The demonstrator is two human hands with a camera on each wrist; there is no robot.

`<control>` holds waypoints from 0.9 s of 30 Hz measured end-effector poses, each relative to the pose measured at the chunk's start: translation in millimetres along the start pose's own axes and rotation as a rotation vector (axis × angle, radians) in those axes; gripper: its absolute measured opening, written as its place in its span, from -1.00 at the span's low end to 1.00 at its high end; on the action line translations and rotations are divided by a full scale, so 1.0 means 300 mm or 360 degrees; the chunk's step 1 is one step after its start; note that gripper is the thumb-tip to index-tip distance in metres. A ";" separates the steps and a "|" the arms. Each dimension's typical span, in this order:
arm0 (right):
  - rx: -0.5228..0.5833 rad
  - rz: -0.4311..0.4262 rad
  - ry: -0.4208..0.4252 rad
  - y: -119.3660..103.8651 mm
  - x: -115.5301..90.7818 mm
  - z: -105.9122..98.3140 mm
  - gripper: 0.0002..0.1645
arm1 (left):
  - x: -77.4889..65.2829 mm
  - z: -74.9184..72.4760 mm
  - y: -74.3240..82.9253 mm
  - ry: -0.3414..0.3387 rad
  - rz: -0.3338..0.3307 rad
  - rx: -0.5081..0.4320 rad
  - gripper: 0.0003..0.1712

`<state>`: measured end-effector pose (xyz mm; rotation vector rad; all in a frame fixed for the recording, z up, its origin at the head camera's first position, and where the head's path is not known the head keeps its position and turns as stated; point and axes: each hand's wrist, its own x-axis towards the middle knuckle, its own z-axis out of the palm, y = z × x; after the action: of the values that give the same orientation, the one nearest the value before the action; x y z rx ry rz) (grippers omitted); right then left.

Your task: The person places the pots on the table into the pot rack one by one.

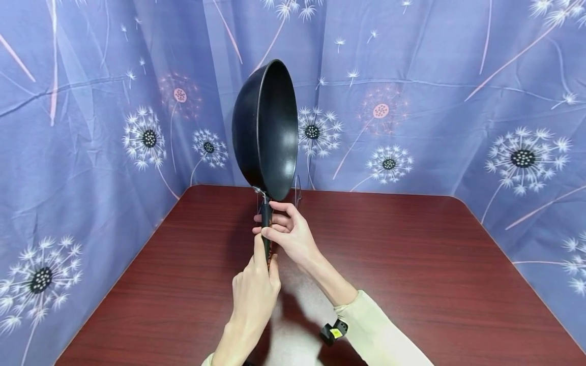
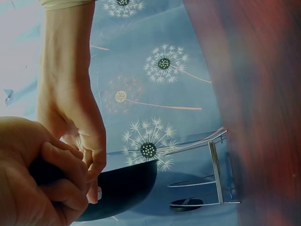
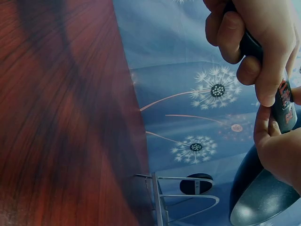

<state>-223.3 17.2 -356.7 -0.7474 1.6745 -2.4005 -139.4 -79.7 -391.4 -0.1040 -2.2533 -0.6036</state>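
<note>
A black wok (image 1: 279, 132) is held up on its side, its hollow turned to the right and its dark handle (image 1: 266, 218) pointing down toward me. My left hand (image 1: 255, 290) grips the lower part of the handle, index finger stretched along it; the left wrist view shows its other fingers curled round the grip. Higher up, close to the wok's bowl, my right hand (image 1: 295, 236) pinches the handle between thumb and fingers. Red and orange markings show on the handle (image 3: 285, 101) in the right wrist view. The left palm hides the handle's end.
Behind the wok stands a thin metal rack (image 3: 161, 200) on the reddish-brown table (image 1: 412, 264), mostly hidden in the head view. A small black oval piece (image 3: 190, 185) shows at the rack. A blue dandelion-print curtain (image 1: 426, 101) surrounds the table's back and sides.
</note>
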 end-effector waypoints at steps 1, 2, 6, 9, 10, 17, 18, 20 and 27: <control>0.0001 -0.0001 0.0003 0.003 0.000 -0.002 -0.30 | 0.000 0.001 0.001 -0.0004 0.0002 0.0008 -0.41; 0.0001 -0.0002 0.0006 0.005 0.000 -0.004 -0.30 | 0.000 0.001 0.002 -0.0010 0.0002 0.0015 -0.40; 0.0006 0.0000 0.0017 0.013 -0.003 -0.012 -0.30 | -0.001 0.001 0.006 -0.0040 -0.0005 0.0040 -0.40; 0.0010 0.0000 0.0028 0.017 -0.006 -0.016 -0.31 | 0.000 0.000 0.009 -0.0062 0.0003 0.0063 -0.40; 0.0010 0.0001 0.0031 0.018 -0.007 -0.017 -0.31 | 0.000 0.000 0.010 -0.0068 0.0007 0.0072 -0.40; 0.0026 0.0007 0.0033 0.030 -0.013 -0.029 -0.32 | -0.003 0.004 0.016 -0.0089 0.0030 0.0143 -0.39; 0.0028 0.0007 0.0038 0.031 -0.014 -0.031 -0.32 | -0.003 0.005 0.017 -0.0090 0.0033 0.0146 -0.39; 0.0031 0.0004 0.0046 0.032 -0.015 -0.035 -0.32 | -0.003 0.009 0.018 -0.0090 0.0039 0.0148 -0.38; 0.0062 0.0022 0.0052 0.036 -0.026 -0.045 -0.33 | -0.013 0.020 0.023 -0.0096 0.0050 0.0149 -0.37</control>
<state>-224.7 27.4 -372.7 -0.6926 1.6340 -2.4415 -139.0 -70.3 -395.0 -0.1116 -2.3299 -0.4831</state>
